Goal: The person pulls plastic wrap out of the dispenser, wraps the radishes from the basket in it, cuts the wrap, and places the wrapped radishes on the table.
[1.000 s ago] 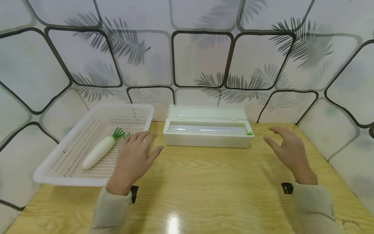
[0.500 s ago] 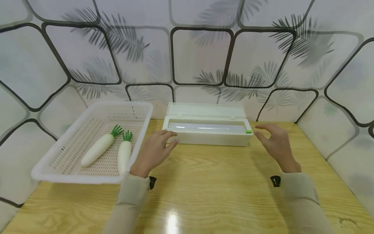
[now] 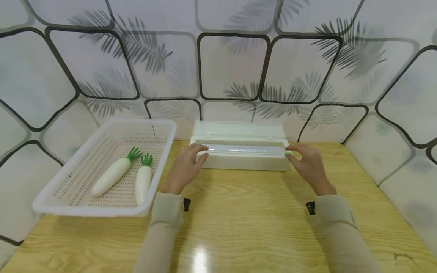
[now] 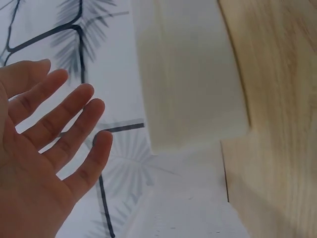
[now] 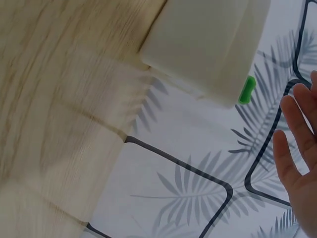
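Observation:
A white cling film dispenser (image 3: 244, 162) stands on the table with its lid (image 3: 239, 129) raised at the back. Its roll of clear film (image 3: 246, 149) shows inside. At the box's left end is my left hand (image 3: 184, 163), thumb and index finger held apart close to the roll's end. My right hand (image 3: 308, 163) is at the other end, fingertips overlapping the corner by the green slider (image 5: 247, 90). In the left wrist view the fingers (image 4: 64, 121) are loosely bent beside the box. Relaxed fingers (image 5: 299, 134) also show in the right wrist view.
Left of the box, a white perforated basket (image 3: 85, 211) holds two white radishes (image 3: 112, 176) with green tops. A wall (image 3: 232, 68) with a leaf pattern rises right behind the box. The wooden table (image 3: 239, 220) runs toward me.
My left hand has moved right from over the basket to the box's left end, uncovering the second radish. My right hand has come in leftward to the box's right end.

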Action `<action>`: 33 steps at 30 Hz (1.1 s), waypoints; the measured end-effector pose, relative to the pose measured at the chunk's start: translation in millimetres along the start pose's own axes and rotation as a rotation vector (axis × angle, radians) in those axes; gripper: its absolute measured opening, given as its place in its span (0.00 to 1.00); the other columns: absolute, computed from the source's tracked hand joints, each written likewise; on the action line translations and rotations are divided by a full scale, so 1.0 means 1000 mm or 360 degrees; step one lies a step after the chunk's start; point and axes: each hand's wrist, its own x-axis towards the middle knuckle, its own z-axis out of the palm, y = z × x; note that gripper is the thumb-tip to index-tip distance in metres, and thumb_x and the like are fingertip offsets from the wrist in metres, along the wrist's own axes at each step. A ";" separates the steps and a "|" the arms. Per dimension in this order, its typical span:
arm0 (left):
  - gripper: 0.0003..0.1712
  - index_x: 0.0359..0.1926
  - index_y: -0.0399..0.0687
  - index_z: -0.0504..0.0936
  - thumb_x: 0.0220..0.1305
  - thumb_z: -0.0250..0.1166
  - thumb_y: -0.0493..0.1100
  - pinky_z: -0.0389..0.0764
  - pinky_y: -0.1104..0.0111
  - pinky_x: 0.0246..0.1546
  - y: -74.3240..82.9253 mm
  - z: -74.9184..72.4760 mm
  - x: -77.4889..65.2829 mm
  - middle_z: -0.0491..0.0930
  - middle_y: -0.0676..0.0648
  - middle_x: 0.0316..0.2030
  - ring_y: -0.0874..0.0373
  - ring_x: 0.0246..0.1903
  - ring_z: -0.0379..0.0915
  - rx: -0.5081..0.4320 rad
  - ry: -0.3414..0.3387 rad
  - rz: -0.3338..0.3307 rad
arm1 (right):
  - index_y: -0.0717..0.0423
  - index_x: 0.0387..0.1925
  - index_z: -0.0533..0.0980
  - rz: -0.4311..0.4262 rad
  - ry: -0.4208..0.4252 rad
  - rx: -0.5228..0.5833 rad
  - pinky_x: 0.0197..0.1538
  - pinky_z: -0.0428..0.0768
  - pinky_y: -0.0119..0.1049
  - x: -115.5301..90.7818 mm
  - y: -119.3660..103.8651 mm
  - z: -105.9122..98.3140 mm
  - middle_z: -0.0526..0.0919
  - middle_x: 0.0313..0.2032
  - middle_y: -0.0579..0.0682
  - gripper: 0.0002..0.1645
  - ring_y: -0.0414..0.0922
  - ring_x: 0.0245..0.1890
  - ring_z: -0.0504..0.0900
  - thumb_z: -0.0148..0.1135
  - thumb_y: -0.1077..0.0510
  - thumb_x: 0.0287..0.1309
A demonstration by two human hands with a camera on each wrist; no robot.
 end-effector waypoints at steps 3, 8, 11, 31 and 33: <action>0.12 0.53 0.37 0.83 0.71 0.65 0.36 0.80 0.53 0.41 -0.005 0.004 0.003 0.82 0.39 0.50 0.47 0.34 0.77 0.0066 0.0011 0.0026 | 0.71 0.35 0.83 -0.0013 -0.0030 -0.0010 0.31 0.80 0.51 0.002 0.001 0.003 0.86 0.34 0.65 0.15 0.59 0.28 0.84 0.75 0.80 0.41; 0.11 0.52 0.36 0.83 0.70 0.64 0.33 0.80 0.52 0.41 -0.014 0.008 0.009 0.81 0.38 0.51 0.44 0.40 0.77 0.0053 0.0041 0.0046 | 0.70 0.36 0.83 0.0007 -0.0091 -0.0027 0.34 0.82 0.56 0.003 0.002 0.008 0.86 0.35 0.65 0.15 0.61 0.32 0.85 0.75 0.78 0.43; 0.10 0.49 0.35 0.83 0.68 0.64 0.30 0.80 0.52 0.42 -0.022 0.011 0.011 0.81 0.37 0.49 0.43 0.42 0.78 0.0060 0.0095 0.0070 | 0.69 0.36 0.84 0.0009 -0.0131 -0.0050 0.36 0.82 0.58 0.002 0.004 0.010 0.86 0.35 0.65 0.15 0.61 0.32 0.84 0.76 0.77 0.43; 0.12 0.47 0.36 0.86 0.65 0.63 0.25 0.80 0.55 0.37 -0.046 0.020 0.029 0.86 0.39 0.46 0.48 0.33 0.77 0.0144 0.0030 0.0184 | 0.68 0.34 0.85 -0.0015 -0.0301 -0.0052 0.34 0.84 0.53 0.004 0.015 0.023 0.87 0.32 0.61 0.13 0.57 0.31 0.86 0.76 0.77 0.42; 0.11 0.45 0.36 0.86 0.65 0.64 0.25 0.80 0.56 0.36 -0.047 0.019 0.031 0.87 0.39 0.44 0.48 0.33 0.77 0.0147 0.0021 0.0177 | 0.68 0.33 0.85 -0.0024 -0.0305 -0.0031 0.33 0.84 0.53 0.005 0.016 0.024 0.87 0.31 0.60 0.13 0.56 0.30 0.86 0.76 0.78 0.42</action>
